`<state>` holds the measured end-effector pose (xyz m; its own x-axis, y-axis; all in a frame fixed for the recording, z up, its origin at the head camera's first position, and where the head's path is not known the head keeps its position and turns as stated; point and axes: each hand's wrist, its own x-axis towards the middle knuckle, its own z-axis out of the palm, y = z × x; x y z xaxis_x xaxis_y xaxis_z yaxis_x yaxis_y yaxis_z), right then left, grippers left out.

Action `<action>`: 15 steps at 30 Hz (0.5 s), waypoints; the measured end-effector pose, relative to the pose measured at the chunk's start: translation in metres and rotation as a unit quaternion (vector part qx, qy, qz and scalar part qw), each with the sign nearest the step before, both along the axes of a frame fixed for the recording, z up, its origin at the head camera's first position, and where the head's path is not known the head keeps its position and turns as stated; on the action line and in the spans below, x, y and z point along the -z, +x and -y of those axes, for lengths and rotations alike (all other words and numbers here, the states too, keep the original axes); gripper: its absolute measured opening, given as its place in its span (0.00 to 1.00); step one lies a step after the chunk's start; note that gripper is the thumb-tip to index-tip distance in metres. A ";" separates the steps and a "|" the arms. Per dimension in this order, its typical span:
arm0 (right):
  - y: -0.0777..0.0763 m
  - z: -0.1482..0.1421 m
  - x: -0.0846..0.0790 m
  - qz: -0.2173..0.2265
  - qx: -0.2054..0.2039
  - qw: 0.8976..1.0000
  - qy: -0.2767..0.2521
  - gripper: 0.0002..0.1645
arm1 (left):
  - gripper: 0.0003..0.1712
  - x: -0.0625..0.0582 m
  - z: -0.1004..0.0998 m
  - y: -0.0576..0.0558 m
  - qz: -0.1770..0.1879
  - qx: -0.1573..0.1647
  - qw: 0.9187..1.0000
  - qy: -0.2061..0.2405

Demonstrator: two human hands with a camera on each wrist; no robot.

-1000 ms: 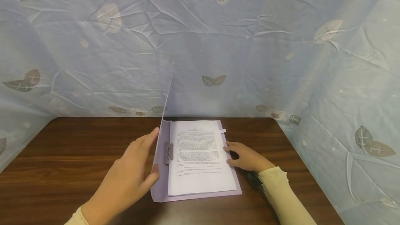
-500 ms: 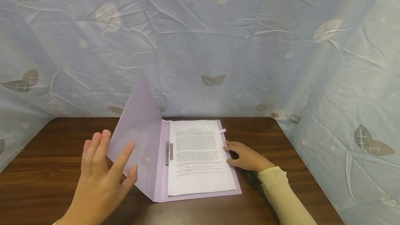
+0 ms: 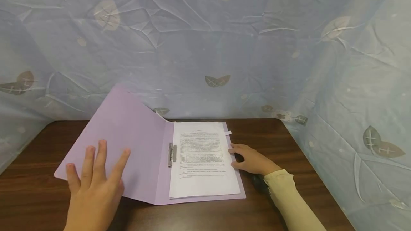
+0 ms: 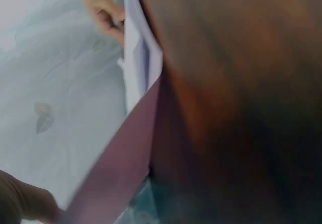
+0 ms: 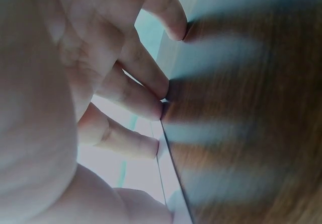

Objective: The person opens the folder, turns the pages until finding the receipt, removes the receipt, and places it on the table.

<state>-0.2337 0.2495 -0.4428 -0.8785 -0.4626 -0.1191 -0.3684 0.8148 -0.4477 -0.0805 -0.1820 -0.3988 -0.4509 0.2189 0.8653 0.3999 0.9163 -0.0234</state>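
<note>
ok so the cover (image 3: 128,145) just swung from near upright to tilting wide leftward, baring the pages (image 3: 202,186) in the folder (image 3: 163,177) on the table (image 3: 192,220), left hand (image 3: 93,191) spread over that cover, right hand (image 3: 253,159) loosely spread at the folder's right edge

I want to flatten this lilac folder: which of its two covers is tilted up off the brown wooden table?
The lilac left cover, slanting upward by the person's left hand; the lilac right cover lies flat beneath the white printed sheets.
</note>
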 end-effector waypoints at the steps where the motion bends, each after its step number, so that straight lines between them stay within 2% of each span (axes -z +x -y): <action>1: 0.000 0.000 0.000 0.001 0.001 1.000 0.002 0.34 | 0.44 0.004 0.001 0.001 0.035 -0.001 0.999 -0.009; 3: -0.001 0.000 0.000 0.000 0.000 1.000 0.002 0.34 | 0.49 0.010 0.003 0.003 0.111 -0.006 0.993 -0.028; 5: -0.001 0.000 0.000 0.001 -0.001 1.000 0.000 0.34 | 0.52 0.014 0.003 0.003 0.164 -0.012 0.985 -0.050; 7: -0.001 0.000 0.000 0.001 0.000 1.000 -0.001 0.34 | 0.53 0.017 0.002 0.000 0.200 -0.022 0.977 -0.075; 10: 0.000 0.000 0.000 0.002 -0.001 1.000 -0.001 0.34 | 0.54 0.022 -0.001 -0.009 0.220 -0.029 0.969 -0.108; 15: 0.001 0.000 0.000 0.005 -0.007 1.000 -0.001 0.34 | 0.49 0.027 -0.006 -0.026 0.228 -0.033 0.964 -0.131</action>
<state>-0.2326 0.2498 -0.4433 -0.8704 -0.4758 -0.1266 -0.3760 0.8084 -0.4528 -0.1068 -0.1764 -0.4259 -0.7918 0.3616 0.4922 0.3650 0.9263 -0.0935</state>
